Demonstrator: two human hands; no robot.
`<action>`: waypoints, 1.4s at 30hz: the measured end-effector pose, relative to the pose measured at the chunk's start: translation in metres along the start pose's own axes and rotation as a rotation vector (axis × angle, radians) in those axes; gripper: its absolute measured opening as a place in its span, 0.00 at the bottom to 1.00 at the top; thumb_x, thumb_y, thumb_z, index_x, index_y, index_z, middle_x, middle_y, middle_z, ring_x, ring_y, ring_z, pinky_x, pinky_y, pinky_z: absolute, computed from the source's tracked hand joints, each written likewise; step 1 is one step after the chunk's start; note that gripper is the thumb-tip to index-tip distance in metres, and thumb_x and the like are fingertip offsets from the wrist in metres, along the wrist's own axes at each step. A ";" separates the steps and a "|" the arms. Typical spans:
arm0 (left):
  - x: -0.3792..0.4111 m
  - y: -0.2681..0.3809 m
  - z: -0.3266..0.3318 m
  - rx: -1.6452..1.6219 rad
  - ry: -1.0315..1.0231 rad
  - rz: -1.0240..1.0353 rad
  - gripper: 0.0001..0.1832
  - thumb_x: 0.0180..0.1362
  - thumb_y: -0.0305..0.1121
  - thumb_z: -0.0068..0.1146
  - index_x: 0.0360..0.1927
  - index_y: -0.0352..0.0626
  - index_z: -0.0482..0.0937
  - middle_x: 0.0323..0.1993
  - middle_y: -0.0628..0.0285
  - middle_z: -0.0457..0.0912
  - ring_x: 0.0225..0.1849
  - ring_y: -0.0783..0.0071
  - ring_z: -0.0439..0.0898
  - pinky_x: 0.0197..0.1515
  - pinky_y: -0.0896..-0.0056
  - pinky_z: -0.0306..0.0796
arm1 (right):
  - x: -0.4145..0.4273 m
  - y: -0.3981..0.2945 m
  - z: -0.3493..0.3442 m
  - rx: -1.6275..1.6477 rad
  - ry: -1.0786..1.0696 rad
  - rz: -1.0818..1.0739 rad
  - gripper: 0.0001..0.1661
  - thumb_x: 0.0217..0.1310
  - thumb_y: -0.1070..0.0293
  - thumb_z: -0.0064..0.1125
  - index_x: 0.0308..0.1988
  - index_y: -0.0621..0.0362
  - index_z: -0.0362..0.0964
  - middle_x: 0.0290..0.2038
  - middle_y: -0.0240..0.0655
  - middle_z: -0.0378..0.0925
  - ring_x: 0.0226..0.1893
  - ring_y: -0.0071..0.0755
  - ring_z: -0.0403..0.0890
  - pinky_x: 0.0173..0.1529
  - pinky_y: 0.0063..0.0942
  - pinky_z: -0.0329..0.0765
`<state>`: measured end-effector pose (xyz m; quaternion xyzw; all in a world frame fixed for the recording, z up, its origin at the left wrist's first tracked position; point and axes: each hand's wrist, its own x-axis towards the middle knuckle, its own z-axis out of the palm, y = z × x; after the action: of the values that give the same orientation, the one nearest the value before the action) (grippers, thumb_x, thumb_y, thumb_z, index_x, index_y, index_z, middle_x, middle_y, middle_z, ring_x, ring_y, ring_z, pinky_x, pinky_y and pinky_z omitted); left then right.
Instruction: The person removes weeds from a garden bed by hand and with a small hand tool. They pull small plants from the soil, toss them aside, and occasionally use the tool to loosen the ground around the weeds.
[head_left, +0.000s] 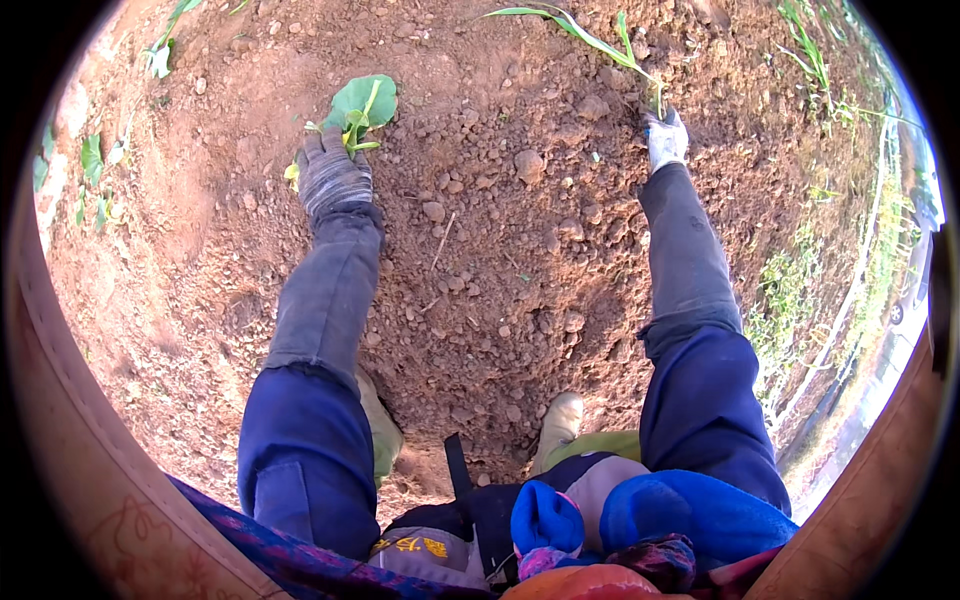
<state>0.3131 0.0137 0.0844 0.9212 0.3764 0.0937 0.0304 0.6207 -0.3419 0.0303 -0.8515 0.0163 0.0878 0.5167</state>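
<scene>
My left hand (334, 169), in a grey knit glove, is at the base of a small broad-leaved seedling (364, 105) with a round green leaf and pale stems. Its fingertips are hidden among the stems, so whether they grip is unclear. Beside this hand shows a small yellow leaf (292, 172). Off to the right, my right hand (667, 139), in a whitish glove, is at the bottom of a long-bladed grass-like plant (600, 45). Its fingers close around the low stem near the soil.
Reddish-brown soil (480, 247) with clods and small stones lies between my arms. Small leafy plants (91, 159) grow at the left edge. Green weeds (784, 292) and a pale line (847, 300) run along the right. My shoes (561, 420) stand on the soil.
</scene>
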 end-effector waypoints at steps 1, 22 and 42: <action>0.000 0.000 0.000 0.010 0.003 -0.002 0.22 0.45 0.40 0.56 0.45 0.48 0.68 0.42 0.56 0.70 0.45 0.55 0.69 0.43 0.57 0.68 | -0.010 -0.007 0.003 0.256 -0.034 0.034 0.10 0.49 0.75 0.55 0.36 0.58 0.70 0.24 0.25 0.71 0.17 0.15 0.66 0.16 0.17 0.67; 0.000 -0.028 0.021 -0.146 0.015 0.055 0.21 0.47 0.46 0.53 0.43 0.46 0.71 0.40 0.52 0.73 0.43 0.53 0.72 0.43 0.54 0.67 | -0.194 -0.038 -0.083 0.405 -0.692 0.563 0.31 0.52 0.76 0.50 0.56 0.60 0.49 0.40 0.36 0.71 0.25 0.22 0.72 0.26 0.22 0.75; -0.247 0.022 0.010 -0.696 -1.008 -0.454 0.25 0.40 0.40 0.66 0.39 0.34 0.75 0.33 0.55 0.79 0.36 0.66 0.77 0.41 0.71 0.69 | -0.367 -0.031 -0.267 0.605 -0.454 0.658 0.19 0.54 0.80 0.46 0.47 0.53 0.60 0.36 0.32 0.70 0.28 0.27 0.70 0.27 0.26 0.70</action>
<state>0.1580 -0.1748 0.0407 0.6860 0.4490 -0.2421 0.5187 0.2988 -0.5866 0.2392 -0.5725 0.1958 0.4205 0.6761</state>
